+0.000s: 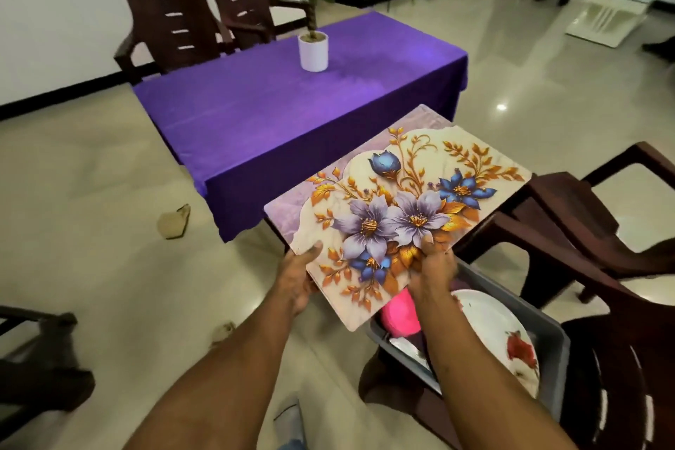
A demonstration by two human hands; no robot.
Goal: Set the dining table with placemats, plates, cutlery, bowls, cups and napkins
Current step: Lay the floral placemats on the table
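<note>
A glossy cream tiled floor (91, 230) runs under a rectangular table draped in a smooth purple cloth (277, 113), with a small plant in a white cylindrical pot (313, 51) at its far end and dark brown slatted chairs (175, 18) behind. Held in the air over the table's near corner is a stiff rectangular placemat (398, 208) printed with purple and blue flowers and gold leaves, its long axis running from lower left toward upper right. The left hand (297, 281) grips its near-left edge, thumb on top, the right hand (433, 267) pinches the near edge, and below them a grey tub (551, 343) on a chair holds a rose-printed white plate (500, 336).
</note>
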